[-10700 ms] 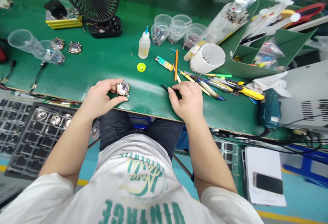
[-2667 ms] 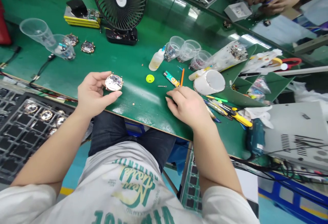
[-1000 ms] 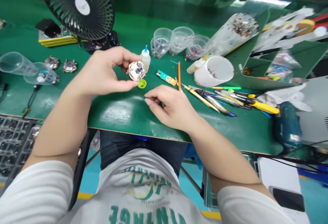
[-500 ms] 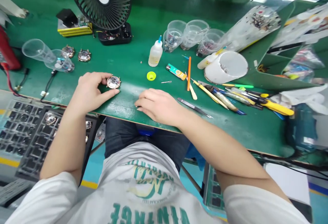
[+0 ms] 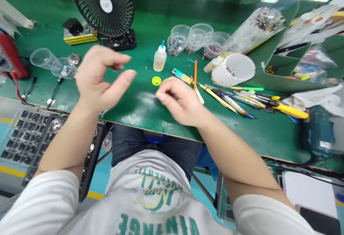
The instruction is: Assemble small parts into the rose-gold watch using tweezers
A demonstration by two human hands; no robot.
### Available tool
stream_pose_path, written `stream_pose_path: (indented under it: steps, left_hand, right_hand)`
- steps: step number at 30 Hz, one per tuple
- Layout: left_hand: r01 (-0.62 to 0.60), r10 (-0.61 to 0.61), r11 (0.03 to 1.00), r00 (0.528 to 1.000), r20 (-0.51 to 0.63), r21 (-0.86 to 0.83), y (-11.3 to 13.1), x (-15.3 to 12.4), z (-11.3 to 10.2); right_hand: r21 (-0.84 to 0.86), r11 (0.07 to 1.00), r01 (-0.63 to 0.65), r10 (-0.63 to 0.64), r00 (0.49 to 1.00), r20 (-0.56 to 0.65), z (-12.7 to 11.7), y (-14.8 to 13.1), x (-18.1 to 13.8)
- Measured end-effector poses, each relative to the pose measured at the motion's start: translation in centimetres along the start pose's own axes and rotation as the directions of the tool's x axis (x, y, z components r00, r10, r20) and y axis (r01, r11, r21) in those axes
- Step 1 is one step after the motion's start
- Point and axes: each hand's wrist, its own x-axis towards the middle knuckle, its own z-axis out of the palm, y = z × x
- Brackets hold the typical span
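Observation:
My left hand (image 5: 98,79) is raised over the left part of the green bench, thumb and index finger apart with nothing visible between them; its other fingers are curled. My right hand (image 5: 181,100) is held over the middle of the bench, thumb and fingertips pinched together; whatever they may hold is too small or hidden. Close to its fingertips lies a small lime-green cup (image 5: 156,81). Past the left hand a watch case (image 5: 73,58) rests on the bench by clear plastic cups (image 5: 64,68). The tweezers and the other watch cases do not show.
A black fan (image 5: 103,5) stands at the back left. Behind the right hand are a dropper bottle (image 5: 160,58), a lighter (image 5: 182,75) and clear cups of small parts (image 5: 179,38). Pens and tools (image 5: 242,100) lie right, near a white cup (image 5: 233,70). Trays (image 5: 23,134) sit below left.
My left hand has come up and opened; the watch case it was touching is no longer visible. My right hand has lifted and turned, its fingers now pinched, and the tweezers are out of sight.

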Motion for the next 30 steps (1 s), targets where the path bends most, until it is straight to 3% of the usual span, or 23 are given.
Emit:
stream_pose_path:
  steps: [2,4,6,7,9,12,14,16,21,26,30]
  left_hand:
    - [-0.068,0.087,0.994,0.959,0.269,-0.081,1.6,3.2,1.6]
    - [0.019,0.075,0.984,0.857,0.509,-0.176,2.6,5.7,3.5]
    - [0.11,0.037,0.973,0.79,0.612,-0.201,2.8,6.7,5.4]
    - [0.125,0.031,0.969,0.791,0.611,-0.212,2.6,6.8,6.3]
    - [0.075,0.066,0.969,0.841,0.538,-0.236,1.8,6.0,7.5]
    - [-0.189,0.265,0.947,0.917,0.297,-0.26,0.5,4.3,8.1]
    - [-0.379,0.423,0.886,0.896,0.134,-0.268,0.1,3.6,8.0]
    - [-0.463,0.495,0.843,0.867,0.059,-0.273,-0.1,3.3,7.8]
    - [-0.456,0.482,0.852,0.875,0.042,-0.257,0.7,3.3,7.6]
    - [-0.348,0.366,0.889,0.931,0.002,-0.298,2.0,2.8,7.8]
    - [-0.308,0.317,0.894,0.948,-0.025,-0.326,2.5,2.6,8.0]
  right_hand:
    - [0.277,0.951,-0.136,0.179,0.974,-0.137,-1.5,-0.5,0.2]
    - [0.459,0.868,-0.189,0.296,0.94,-0.173,-2.6,-0.8,0.4]
    - [0.527,0.826,-0.201,0.34,0.923,-0.181,-3.1,-0.9,0.5]
    - [0.535,0.821,-0.197,0.348,0.917,-0.195,-3.2,-0.9,0.6]
    - [0.516,0.836,-0.187,0.353,0.903,-0.245,-3.1,-0.9,0.6]
    - [0.44,0.879,-0.185,0.336,0.894,-0.296,-2.5,-1.1,0.6]
    - [0.388,0.905,-0.177,0.307,0.902,-0.304,-2.2,-1.3,0.5]
    - [0.331,0.933,-0.142,0.257,0.906,-0.336,-2.0,-1.5,0.3]
    - [0.334,0.939,-0.083,0.196,0.926,-0.321,-2.2,-1.6,-0.1]
    - [0.566,0.823,-0.052,0.23,0.941,-0.247,-2.1,-1.5,-0.6]
    - [0.643,0.764,-0.043,0.249,0.94,-0.233,-1.9,-1.6,-0.8]
